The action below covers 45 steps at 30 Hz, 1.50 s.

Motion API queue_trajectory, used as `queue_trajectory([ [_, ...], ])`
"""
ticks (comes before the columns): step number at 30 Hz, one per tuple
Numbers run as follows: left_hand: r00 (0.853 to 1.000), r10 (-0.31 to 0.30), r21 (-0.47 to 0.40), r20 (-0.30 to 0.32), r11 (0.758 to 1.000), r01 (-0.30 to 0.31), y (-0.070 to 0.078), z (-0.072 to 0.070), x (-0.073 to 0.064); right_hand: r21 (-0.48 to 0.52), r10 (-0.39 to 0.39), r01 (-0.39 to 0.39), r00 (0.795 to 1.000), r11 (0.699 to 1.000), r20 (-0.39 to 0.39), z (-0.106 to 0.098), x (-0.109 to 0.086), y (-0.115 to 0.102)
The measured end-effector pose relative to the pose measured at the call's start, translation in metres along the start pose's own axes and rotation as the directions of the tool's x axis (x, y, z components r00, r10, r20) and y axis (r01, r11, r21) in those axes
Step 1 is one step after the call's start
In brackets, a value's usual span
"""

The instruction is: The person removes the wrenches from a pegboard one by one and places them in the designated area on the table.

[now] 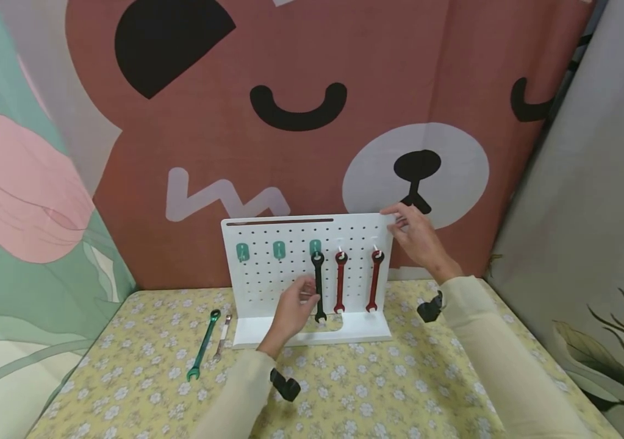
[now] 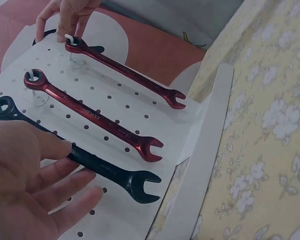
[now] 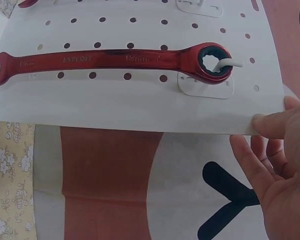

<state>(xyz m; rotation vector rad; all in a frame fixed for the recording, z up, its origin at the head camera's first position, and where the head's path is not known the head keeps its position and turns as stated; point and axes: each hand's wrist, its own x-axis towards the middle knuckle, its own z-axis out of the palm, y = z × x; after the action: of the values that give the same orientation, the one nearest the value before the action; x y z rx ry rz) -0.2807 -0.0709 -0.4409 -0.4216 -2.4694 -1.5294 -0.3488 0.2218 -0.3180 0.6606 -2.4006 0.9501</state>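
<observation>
A white pegboard [image 1: 295,268] stands upright on its base. My left hand [image 1: 294,309] pinches the shank of a black combination wrench [image 1: 319,292] between thumb and fingers. Its ring end hangs on a green hook [image 1: 315,246], open end down. At the board's top right corner, my right hand [image 1: 416,236] grips the edge, thumb on the front face and fingers behind, as the right wrist view shows. Between the hands hang two red combination wrenches, the inner wrench [image 2: 92,116] and the outer wrench [image 3: 105,61], each by its ring on a white hook.
Two more green hooks, a left hook [image 1: 243,252] and a middle hook [image 1: 279,249], carry nothing. Left of the base, a green wrench [image 1: 204,346] and a smaller silver wrench [image 1: 223,337] lie on the flowered tablecloth [image 1: 147,366]. A printed bear curtain [image 1: 207,140] hangs behind.
</observation>
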Motion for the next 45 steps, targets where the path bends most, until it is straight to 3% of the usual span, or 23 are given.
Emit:
queue_trajectory([
  [10,0.995,-0.038,-0.210,0.089,0.976,0.056,-0.003,-0.002,-0.002,0.002,-0.004,0.004,1.000,1.000,-0.003,0.001,0.002,0.000],
  [20,0.989,-0.037,-0.327,0.140,0.941,0.082,-0.003,-0.002,-0.008,-0.002,0.016,-0.016,1.000,1.000,0.003,0.002,-0.001,0.001],
  [27,0.988,-0.062,-0.335,0.140,0.936,0.107,0.005,-0.007,-0.015,0.013,0.008,-0.008,1.000,1.000,0.023,0.003,0.001,-0.002],
  [33,0.985,-0.061,-0.383,0.158,0.916,0.118,0.003,-0.006,-0.012,0.017,0.003,-0.003,1.000,1.000,0.022,-0.001,0.002,0.000],
  [41,0.984,-0.074,-0.369,0.163,0.920,0.130,0.008,-0.009,-0.012,0.008,0.010,-0.010,1.000,1.000,0.017,-0.001,0.003,-0.001],
  [45,0.982,-0.069,-0.390,0.174,0.911,0.134,0.010,-0.009,-0.014,0.002,0.020,-0.020,1.000,1.000,0.015,0.000,0.001,-0.001],
])
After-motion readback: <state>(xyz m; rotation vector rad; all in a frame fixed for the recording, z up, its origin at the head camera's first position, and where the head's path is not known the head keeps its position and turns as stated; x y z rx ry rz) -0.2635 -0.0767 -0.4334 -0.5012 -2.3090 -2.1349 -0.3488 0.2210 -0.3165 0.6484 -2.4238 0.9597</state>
